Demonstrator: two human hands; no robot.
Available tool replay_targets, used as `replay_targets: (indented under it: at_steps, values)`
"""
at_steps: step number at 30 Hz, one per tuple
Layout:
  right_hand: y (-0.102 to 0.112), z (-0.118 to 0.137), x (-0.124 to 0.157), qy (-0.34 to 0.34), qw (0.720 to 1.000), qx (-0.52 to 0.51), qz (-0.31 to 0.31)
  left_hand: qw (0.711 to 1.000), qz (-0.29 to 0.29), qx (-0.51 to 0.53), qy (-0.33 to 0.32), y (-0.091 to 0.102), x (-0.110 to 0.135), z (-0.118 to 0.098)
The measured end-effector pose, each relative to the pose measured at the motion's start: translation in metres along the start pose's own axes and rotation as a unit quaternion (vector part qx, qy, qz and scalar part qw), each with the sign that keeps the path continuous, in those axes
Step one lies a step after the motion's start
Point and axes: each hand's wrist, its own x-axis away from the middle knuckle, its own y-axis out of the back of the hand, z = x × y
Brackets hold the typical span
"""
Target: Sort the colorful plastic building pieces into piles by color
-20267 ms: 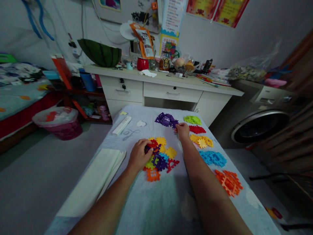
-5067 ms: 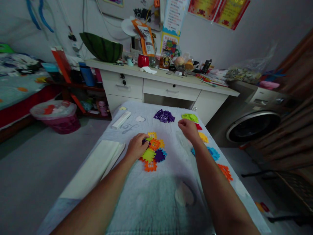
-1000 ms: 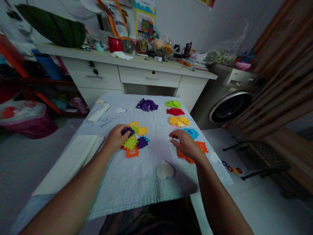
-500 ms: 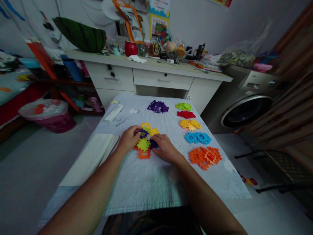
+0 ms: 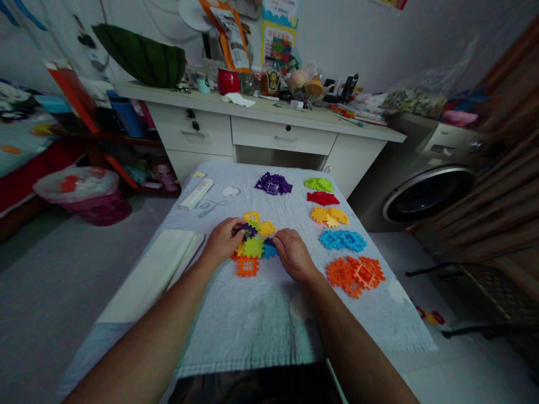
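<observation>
A cluster of toothed plastic building pieces lies on the cloth-covered table, joined or stacked, with a lime green piece (image 5: 254,247) at its middle. My left hand (image 5: 224,241) is closed on a purple building piece (image 5: 249,232) at the cluster's upper left. At the right side, the fingers of my right hand (image 5: 292,253) are pinched at the edge of another purple building piece (image 5: 268,242), partly hidden by them. A blue piece (image 5: 270,251) shows just below it. Yellow pieces (image 5: 266,228) stick out at the top, and an orange piece (image 5: 247,266) at the bottom.
Sorted piles lie to the right: lime green (image 5: 319,184), red (image 5: 323,198), yellow (image 5: 329,216), blue (image 5: 342,240) and orange (image 5: 356,275). A purple pile (image 5: 273,184) sits farther back. A white box (image 5: 196,194) and folded cloth (image 5: 154,272) lie left. Behind stands a cluttered desk (image 5: 261,105).
My right hand has drawn slightly right, its fingers closing into a pinch, and the blue piece now shows. The lime green piece has turned a little. My left hand keeps its grip.
</observation>
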Motion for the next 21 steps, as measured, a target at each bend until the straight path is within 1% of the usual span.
replay_targets:
  at_steps: [4,7,9,12,14,17,19,21]
  values:
    - [0.002,-0.007,0.0,-0.06,0.996,-0.023,-0.067,1.0,-0.002,-0.005,0.0,0.0,0.0,-0.001]
    - [0.009,-0.01,0.001,-0.106,0.985,-0.088,-0.105,1.0,0.005,-0.008,0.002,0.0,0.0,0.0]
    - [0.016,-0.011,0.0,-0.139,0.971,-0.158,-0.109,1.0,0.008,-0.011,0.0,0.0,-0.001,0.002]
    - [0.026,-0.012,-0.006,-0.187,0.94,-0.272,-0.083,1.0,0.006,-0.016,-0.006,0.0,-0.001,0.004]
    - [0.032,-0.014,-0.018,-0.199,0.927,-0.311,-0.067,1.0,0.003,-0.019,-0.007,0.0,-0.001,0.004]
    - [0.032,-0.021,-0.046,-0.214,0.927,-0.303,-0.062,1.0,-0.001,-0.022,-0.005,0.0,-0.002,0.003]
    - [0.026,-0.029,-0.07,-0.24,0.925,-0.288,-0.067,1.0,0.001,-0.021,0.002,0.0,-0.002,0.001]
    - [0.016,-0.039,-0.093,-0.281,0.913,-0.283,-0.084,1.0,0.001,-0.021,0.009,0.001,-0.003,0.0]
